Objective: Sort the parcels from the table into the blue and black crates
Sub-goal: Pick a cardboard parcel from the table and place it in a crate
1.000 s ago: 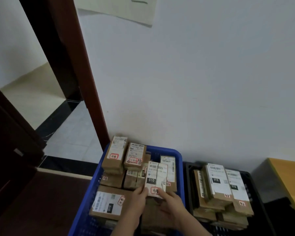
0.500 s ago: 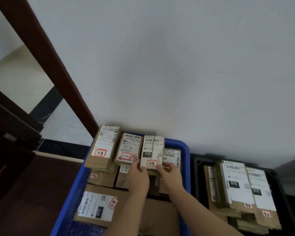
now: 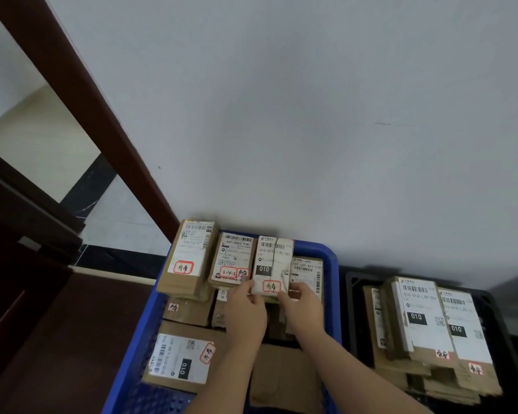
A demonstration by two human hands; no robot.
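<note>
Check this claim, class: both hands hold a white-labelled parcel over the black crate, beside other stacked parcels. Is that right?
Not quite. The head view shows the left hand and right hand holding the white-labelled parcel over the blue crate, not the black crate. The rest stands.

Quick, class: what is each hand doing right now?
Left hand: pinches the labelled parcel at its near left corner.
Right hand: pinches the same parcel's near right corner.

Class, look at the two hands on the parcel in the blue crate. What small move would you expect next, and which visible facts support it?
Probably letting go. Both the left hand and the right hand pinch the near end of the white-labelled parcel, which already seems to lie in the back row of the blue crate, beside two other parcels. Little looks left but to release it and withdraw.
</note>
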